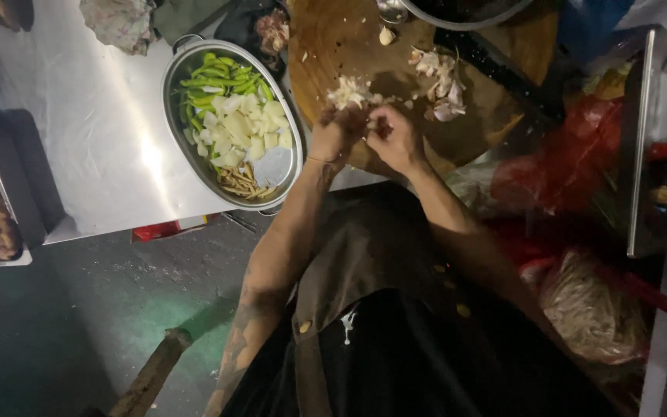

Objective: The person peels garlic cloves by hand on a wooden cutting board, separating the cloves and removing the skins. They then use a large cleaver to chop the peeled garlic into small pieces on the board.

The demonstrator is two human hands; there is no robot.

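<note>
The person wears a dark brown apron (380,255) that covers the chest and widens toward the bottom of the frame. Its cloth is matte and creased, with a few small pale flecks near the centre right and one whitish smear low in the middle. A small round button or stud sits at the lower left edge of the apron. Both forearms are bare, with no sleeves in view. The left forearm (272,270) carries dark tattoo markings toward the lower left of the frame. A thin band circles the left wrist (319,161). The left hand (337,131) and right hand (395,139) wear no gloves.
</note>
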